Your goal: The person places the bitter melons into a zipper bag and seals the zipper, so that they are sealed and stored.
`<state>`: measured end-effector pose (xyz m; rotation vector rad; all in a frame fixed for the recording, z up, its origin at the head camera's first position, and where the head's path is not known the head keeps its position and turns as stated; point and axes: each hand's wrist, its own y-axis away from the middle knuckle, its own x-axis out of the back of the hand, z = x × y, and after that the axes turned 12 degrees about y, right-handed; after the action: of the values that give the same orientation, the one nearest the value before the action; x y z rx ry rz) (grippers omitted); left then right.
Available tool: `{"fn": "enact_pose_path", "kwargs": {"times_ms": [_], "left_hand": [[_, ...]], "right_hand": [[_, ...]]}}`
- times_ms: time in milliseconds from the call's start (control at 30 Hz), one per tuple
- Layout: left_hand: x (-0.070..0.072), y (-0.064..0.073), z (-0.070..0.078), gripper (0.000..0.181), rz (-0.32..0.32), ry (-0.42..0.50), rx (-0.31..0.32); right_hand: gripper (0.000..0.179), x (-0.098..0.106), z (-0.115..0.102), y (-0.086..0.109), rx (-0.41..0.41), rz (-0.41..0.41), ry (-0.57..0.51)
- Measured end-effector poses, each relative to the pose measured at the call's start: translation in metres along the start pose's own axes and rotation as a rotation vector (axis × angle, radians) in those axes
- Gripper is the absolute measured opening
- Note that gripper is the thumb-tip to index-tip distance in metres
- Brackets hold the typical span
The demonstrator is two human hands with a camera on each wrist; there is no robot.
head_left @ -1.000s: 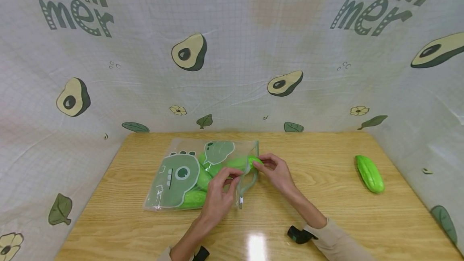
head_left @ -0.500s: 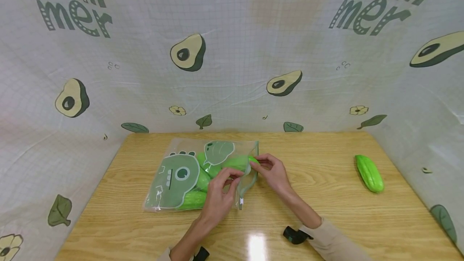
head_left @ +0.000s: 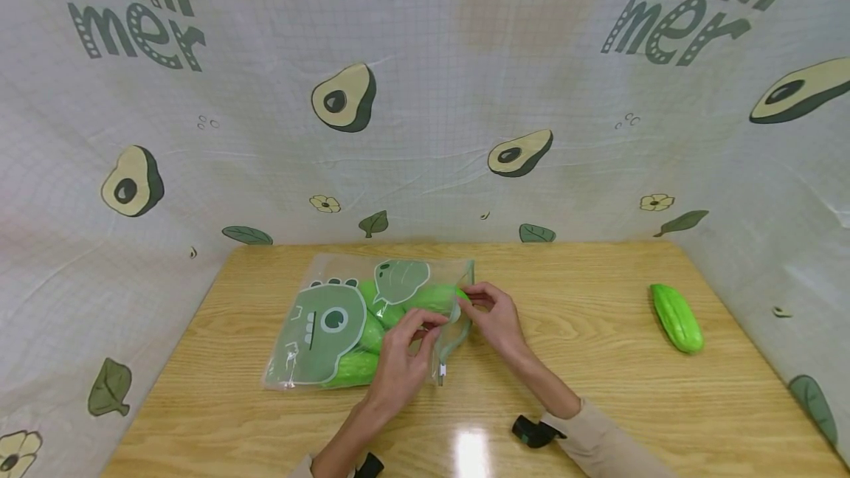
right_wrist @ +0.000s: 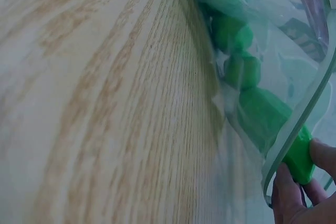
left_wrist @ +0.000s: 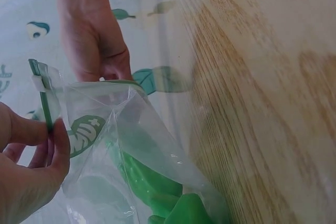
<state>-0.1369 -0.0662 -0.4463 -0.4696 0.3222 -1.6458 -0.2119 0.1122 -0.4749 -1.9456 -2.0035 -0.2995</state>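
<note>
A clear zip bag (head_left: 282,367) printed with a green one-eyed creature lies on the table, its mouth facing right. Several green cucumbers (head_left: 352,369) show through the plastic. My left hand (head_left: 398,367) pinches the near layer of the mouth's edge between thumb and fingers, holding it apart from the far layer; the white slider (left_wrist: 38,83) sits beyond those fingers in the left wrist view. At the opening, my right hand (head_left: 494,319) pinches the tip of another cucumber (right_wrist: 298,156), most of which is inside the bag.
A single bright green cucumber (head_left: 677,318) lies on the right part of the wooden table (head_left: 584,279). A pale cloth (head_left: 425,94) printed with avocados and leaves hangs behind and along both sides.
The right hand has moved slightly left, sliding the cucumber a little deeper through the bag's mouth. The left hand keeps its pinch in place.
</note>
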Motion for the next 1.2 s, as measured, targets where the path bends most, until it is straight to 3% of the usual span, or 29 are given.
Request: {"fn": "enact_pose_path", "kwargs": {"times_ms": [633, 867, 1100, 1200], "left_hand": [[0.002, 0.0, -0.002, 0.021, -0.023, -0.034, -0.064], [0.004, -0.001, 0.0, 0.023, -0.037, -0.04, -0.032], [0.005, -0.001, -0.001, 0.026, -0.052, -0.05, -0.012], [0.005, -0.001, -0.001, 0.026, -0.063, -0.048, -0.008]], "right_hand": [[0.021, -0.013, -0.006, 0.004, 0.005, 0.034, 0.023], [0.022, -0.017, -0.007, 0.004, -0.005, 0.038, 0.02], [0.021, -0.021, -0.004, 0.004, 0.059, 0.047, 0.026], [0.021, -0.023, -0.006, 0.004, 0.037, 0.036, 0.011]]}}
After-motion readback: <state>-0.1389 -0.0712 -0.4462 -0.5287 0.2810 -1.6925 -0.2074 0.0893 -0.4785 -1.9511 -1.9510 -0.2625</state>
